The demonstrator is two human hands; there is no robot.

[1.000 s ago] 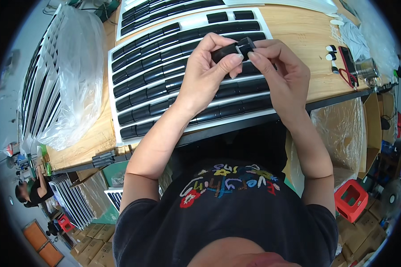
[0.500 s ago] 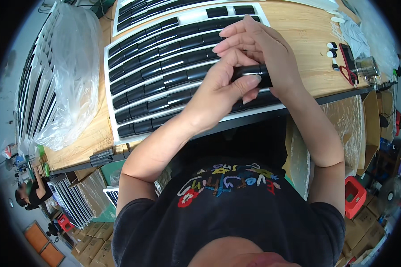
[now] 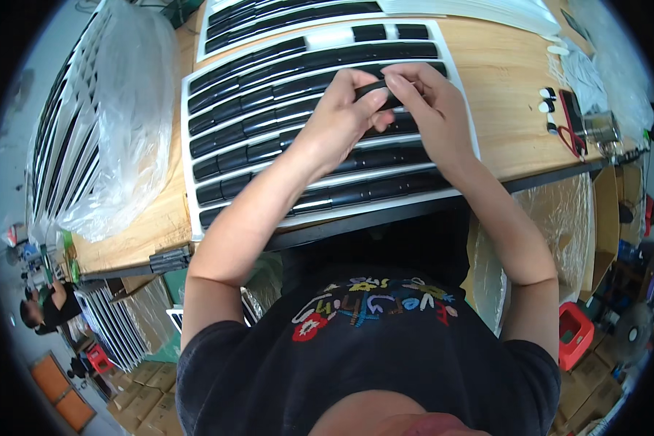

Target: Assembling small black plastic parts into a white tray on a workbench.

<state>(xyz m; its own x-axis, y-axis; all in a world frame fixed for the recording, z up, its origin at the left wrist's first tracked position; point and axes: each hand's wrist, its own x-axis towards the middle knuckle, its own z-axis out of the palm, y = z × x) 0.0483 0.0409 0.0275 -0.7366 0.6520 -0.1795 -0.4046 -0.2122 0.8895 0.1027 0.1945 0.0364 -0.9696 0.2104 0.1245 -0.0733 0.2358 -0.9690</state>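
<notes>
My left hand pinches a glossy black tube-shaped piece between thumb and fingers. From the other side my right hand closes on the same piece, its thumb and fingertips meeting at the end; much of the piece is hidden by the fingers. Both hands are raised over a white tray lined with rows of similar glossy black pieces. Two of them stand apart in the far row, with a bare white gap beside them.
A second tray of black pieces lies beyond. At left, clear plastic covers a stack of trays. Red-handled scissors, a glass cup and small black-and-white bottles sit on the wooden table at right. Another person works at far left.
Both hands have moved away from me and slightly left with the black piece. The right hand's stretched fingers have curled in around its end. The view has shifted slightly.
</notes>
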